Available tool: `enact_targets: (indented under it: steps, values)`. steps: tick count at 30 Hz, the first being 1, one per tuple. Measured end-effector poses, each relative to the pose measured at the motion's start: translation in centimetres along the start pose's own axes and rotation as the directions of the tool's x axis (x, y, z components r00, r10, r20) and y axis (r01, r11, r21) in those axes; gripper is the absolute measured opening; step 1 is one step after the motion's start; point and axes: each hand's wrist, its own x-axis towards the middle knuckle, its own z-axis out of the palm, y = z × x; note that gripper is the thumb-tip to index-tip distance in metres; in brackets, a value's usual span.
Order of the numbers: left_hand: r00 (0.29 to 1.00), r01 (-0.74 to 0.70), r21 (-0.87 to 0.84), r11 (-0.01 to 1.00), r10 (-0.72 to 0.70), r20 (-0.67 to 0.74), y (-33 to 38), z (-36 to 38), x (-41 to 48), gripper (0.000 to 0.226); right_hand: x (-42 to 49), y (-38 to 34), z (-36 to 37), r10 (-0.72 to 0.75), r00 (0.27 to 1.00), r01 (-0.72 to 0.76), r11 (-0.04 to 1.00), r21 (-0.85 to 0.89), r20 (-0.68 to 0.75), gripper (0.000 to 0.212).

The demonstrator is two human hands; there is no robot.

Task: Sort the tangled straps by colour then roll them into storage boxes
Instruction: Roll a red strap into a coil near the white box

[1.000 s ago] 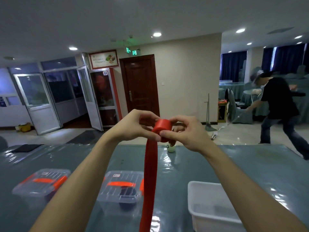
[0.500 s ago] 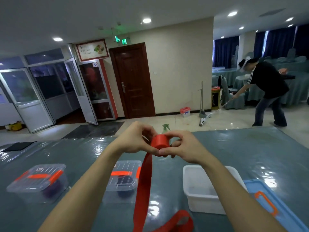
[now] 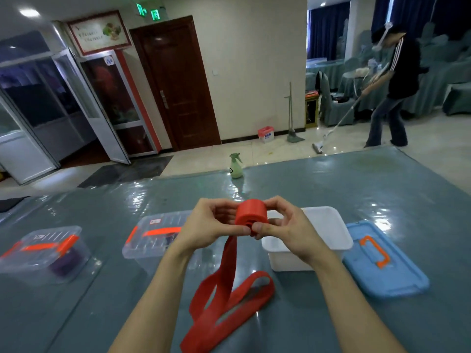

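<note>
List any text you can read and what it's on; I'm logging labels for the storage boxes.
Nothing can be read for certain.
green signs: glowing shapes only.
framed sign: writing blurred.
sticker on the middle clear box: too small.
label on the left clear box: too small.
red carton: print blurred.

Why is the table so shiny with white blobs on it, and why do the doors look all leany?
Head view: the white blobs are room light glaring off the glossy table cover. Head view: the wide-angle lens bends and tilts the door and the glass doors towards the edges. Head view: the strap roll in the middle looks fairly sharp.
</note>
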Motion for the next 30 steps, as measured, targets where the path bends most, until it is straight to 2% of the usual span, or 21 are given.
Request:
enact_targets:
  steps: [2,4,6,7,8,10,12,13,16,18,22,26,28,30]
  values:
    - [1.0,-0.005,0.192,0.981,0.0,0.03,0.4,0.0,0.0,0.046,-0.4,-0.1,-1.3,0.085,0.996,-0.074,0.961,-0.268,0.028,0.055]
    - [0.993,-0.083,0.454,0.887,0.033,0.116,1.4,0.1,0.5,0.043,-0.5,-0.2,-1.5,0.077,0.997,-0.059,0.867,-0.494,0.016,0.058]
    - [0.974,-0.173,0.65,0.74,0.029,0.225,2.7,0.4,1.0,0.043,-0.6,-0.2,-0.9,0.036,0.998,-0.006,0.843,-0.538,0.045,0.051]
    - [0.967,-0.204,0.696,0.688,0.029,0.255,3.1,0.6,1.2,0.045,-0.7,-0.1,-0.7,0.014,0.999,0.015,0.846,-0.534,0.051,0.047]
    - [0.964,-0.22,0.702,0.677,0.041,0.263,3.3,0.6,1.4,0.047,-0.8,0.0,-0.7,-0.012,0.999,0.034,0.853,-0.521,0.046,0.045]
    - [0.972,-0.186,0.574,0.797,0.065,0.225,3.1,0.1,1.4,0.051,-1.0,0.1,-1.1,-0.066,0.998,0.07,0.902,-0.426,0.022,0.044]
    - [0.98,-0.118,0.32,0.94,0.058,0.191,2.2,-0.8,1.1,0.056,-1.0,0.1,-1.7,-0.107,0.994,0.104,0.965,-0.242,0.0,0.043]
    - [0.983,-0.087,0.194,0.977,0.052,0.179,1.7,-1.2,1.0,0.057,-0.9,0.1,-2.0,-0.122,0.992,0.118,0.981,-0.155,-0.015,0.043]
    - [0.995,-0.016,-0.078,0.997,0.023,0.092,0.4,-0.5,0.6,0.059,-0.4,-0.1,-2.0,-0.151,0.987,0.152,0.988,0.01,-0.053,0.043]
    - [0.999,-0.032,-0.156,0.987,0.037,0.03,0.0,0.5,0.7,0.057,0.0,0.1,-1.6,-0.156,0.986,0.16,0.984,0.076,-0.061,0.044]
    - [0.995,-0.085,-0.183,0.98,0.074,-0.063,0.5,1.2,1.5,0.061,0.9,1.2,-0.5,-0.11,0.992,0.119,0.974,0.195,-0.053,0.062]
    - [0.996,-0.067,-0.07,0.995,0.063,-0.056,0.8,0.3,2.0,0.055,0.8,1.8,0.1,-0.074,0.997,0.072,0.965,0.253,-0.002,0.053]
    - [0.997,-0.063,0.026,0.998,0.063,-0.031,0.9,-0.5,2.1,0.057,0.9,1.4,-0.5,-0.072,0.997,0.068,0.993,0.092,0.04,0.055]
    - [0.997,-0.067,0.165,0.984,0.061,0.038,1.3,-1.1,2.2,0.055,1.0,0.9,-1.1,-0.066,0.996,0.077,0.977,-0.197,0.064,0.063]
